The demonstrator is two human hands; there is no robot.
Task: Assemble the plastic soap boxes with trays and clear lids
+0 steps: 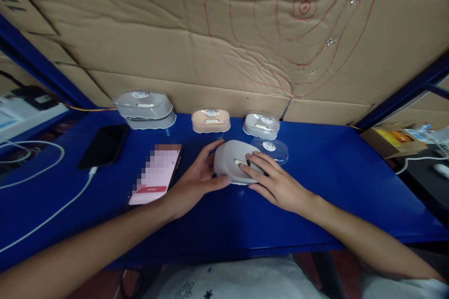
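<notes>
Clasping a grey box (232,150) toward the table's back edge (315,133), the left hand (202,171) curls wide; the right hand (281,183) spreads atop.

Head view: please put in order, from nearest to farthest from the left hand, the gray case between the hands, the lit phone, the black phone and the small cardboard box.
1. Gray case: touching the left hand.
2. Lit phone: just left of that hand.
3. Black phone: farther left.
4. Small cardboard box: far right.
</notes>
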